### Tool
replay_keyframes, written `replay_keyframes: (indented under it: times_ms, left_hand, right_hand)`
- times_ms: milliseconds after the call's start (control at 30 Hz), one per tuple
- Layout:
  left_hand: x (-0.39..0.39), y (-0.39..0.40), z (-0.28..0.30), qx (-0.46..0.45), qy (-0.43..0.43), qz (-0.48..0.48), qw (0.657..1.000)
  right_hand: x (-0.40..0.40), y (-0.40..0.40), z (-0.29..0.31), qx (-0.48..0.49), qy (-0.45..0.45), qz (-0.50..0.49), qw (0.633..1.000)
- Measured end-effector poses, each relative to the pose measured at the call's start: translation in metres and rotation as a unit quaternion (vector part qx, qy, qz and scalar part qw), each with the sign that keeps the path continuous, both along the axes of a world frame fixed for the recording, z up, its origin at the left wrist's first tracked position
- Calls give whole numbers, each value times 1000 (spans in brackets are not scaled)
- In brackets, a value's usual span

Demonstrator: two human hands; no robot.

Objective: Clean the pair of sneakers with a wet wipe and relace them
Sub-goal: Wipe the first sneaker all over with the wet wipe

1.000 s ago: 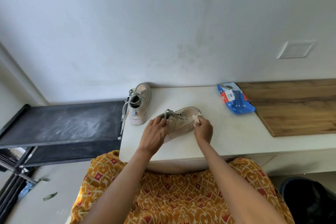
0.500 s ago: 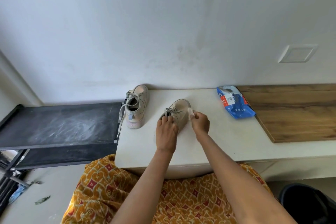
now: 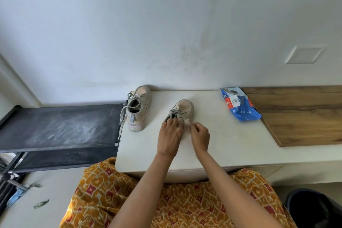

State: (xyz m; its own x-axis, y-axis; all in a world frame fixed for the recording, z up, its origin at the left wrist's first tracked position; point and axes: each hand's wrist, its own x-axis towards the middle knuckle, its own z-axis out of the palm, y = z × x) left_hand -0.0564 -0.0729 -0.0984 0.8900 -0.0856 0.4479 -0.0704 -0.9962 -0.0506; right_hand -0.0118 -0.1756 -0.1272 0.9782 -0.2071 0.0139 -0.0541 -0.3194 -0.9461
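Biggest risk imo: the near sneaker [image 3: 183, 109] sits flat on the white desk [image 3: 231, 140] and could skid toward the wall if the wipe [image 3: 187, 122] gets pushed hard, since only the left hand [image 3: 169, 135] steadies it, fingers curled over the heel. Right hand [image 3: 200, 136] pinches the small wipe against the shoe's side. Other sneaker [image 3: 137, 109] stands at the desk's left edge, lace dangling off, easy to snag

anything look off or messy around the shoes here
The spare sneaker sits at the white counter edge, its loose lace dangling off the side. Scraps of litter lie on the floor at left.
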Motion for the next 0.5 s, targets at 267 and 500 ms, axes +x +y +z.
replay_keyframes:
  times_ms: [267, 500]
  left_hand:
    - [-15, 16, -11, -20, -31, -77, 996]
    - [-18, 15, -16, -43, -40, -88, 994]
  right_hand:
    - [28, 23, -1, -70, 46, 24, 996]
    - [-3, 8, -6, -71, -23, 14, 997]
